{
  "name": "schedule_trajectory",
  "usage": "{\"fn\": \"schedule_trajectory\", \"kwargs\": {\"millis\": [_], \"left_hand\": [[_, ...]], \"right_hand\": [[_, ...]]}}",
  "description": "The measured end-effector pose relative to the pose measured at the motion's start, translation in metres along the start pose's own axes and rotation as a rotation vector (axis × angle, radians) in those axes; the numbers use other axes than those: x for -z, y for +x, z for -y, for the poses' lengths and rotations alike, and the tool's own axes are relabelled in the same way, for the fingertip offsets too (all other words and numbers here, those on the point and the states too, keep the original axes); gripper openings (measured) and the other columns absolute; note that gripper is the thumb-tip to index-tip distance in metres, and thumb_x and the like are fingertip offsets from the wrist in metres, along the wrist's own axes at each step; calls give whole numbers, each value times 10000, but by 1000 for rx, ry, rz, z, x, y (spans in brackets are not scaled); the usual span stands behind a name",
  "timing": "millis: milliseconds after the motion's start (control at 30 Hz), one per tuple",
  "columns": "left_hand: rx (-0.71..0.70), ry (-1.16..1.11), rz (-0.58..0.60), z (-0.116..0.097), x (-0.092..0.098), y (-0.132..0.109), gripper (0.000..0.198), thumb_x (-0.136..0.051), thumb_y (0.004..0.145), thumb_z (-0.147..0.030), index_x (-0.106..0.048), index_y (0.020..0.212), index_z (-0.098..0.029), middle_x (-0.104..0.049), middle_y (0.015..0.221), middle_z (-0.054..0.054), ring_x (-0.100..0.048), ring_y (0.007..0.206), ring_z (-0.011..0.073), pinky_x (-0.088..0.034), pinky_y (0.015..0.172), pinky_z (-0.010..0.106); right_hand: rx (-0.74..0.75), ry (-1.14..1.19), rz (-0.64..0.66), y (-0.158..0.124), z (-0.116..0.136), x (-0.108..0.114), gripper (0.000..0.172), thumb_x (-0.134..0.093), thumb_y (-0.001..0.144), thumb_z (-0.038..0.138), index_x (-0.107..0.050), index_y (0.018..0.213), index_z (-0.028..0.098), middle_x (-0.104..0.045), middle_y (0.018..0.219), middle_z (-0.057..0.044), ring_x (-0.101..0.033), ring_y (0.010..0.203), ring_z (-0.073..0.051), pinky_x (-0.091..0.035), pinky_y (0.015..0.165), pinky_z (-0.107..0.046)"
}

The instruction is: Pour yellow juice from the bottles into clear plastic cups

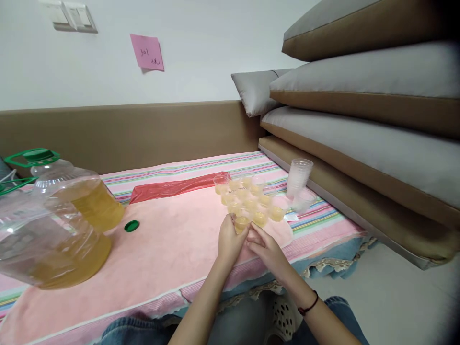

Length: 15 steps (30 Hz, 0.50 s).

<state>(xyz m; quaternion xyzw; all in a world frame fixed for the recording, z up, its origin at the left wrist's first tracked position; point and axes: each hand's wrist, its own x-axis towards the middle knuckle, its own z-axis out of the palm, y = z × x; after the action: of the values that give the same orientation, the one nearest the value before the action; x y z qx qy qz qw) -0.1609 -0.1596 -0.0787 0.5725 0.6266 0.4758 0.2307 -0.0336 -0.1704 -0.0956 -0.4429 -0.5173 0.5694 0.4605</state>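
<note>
Clear plastic, thin and soft-walled, is what the work turns on: a small cup (242, 221) of yellow liquid at the near edge of a cluster of filled cups (251, 194), all standing on a pink cloth (172, 244) spread over a striped sheet (319, 215). The left hand (229, 242) has its grip curled round that near cup, thumb on one side and fingers on the other, closed just enough to hold it. The cup stands upright, hard by its neighbours. The right hand (268, 250) lies close against the left, its grip slack, fingers stretched almost flat toward the cup's foot and closed on nothing. The fingertips run in under the left hand's, and I cannot tell whether they touch the cup. To my eye the step in hand is settling this one cup into the front row, not pouring: the two big jugs (53, 239) of the same yellow liquid sit well off to the left, and a loose green cap (132, 225) lies on the cloth between them and the cups. Any move with this cup would call for a light squeeze and a level hold, since such walls give easily and the other cups stand close enough to be knocked. A stack of empty cups (299, 176) waits at the far right of the cluster, and a red bag (179, 186) lies behind it.
</note>
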Motion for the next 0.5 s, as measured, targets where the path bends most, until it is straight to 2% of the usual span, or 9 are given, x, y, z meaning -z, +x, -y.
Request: {"fn": "schedule_trajectory", "kwargs": {"millis": [300,500], "left_hand": [[4,-8,3,7,-4,2,320,-665,763,-342,-514,1001,-190,-653,955,64,-629,888,216,-467,777,329],[0,-21,-22,10,-5,6,351,-664,747,-302,-516,1042,-183,-651,1009,77,-627,964,223,-470,806,332]], "right_hand": [[-36,-47,-15,0,-5,6,790,-687,640,362,-530,1389,165,-533,1448,-141,-654,1084,-297,-518,942,-439],[-26,-58,-12,1,-3,5,764,-690,633,357,-557,1364,181,-542,1443,-137,-668,1048,-279,-533,912,-422]]}}
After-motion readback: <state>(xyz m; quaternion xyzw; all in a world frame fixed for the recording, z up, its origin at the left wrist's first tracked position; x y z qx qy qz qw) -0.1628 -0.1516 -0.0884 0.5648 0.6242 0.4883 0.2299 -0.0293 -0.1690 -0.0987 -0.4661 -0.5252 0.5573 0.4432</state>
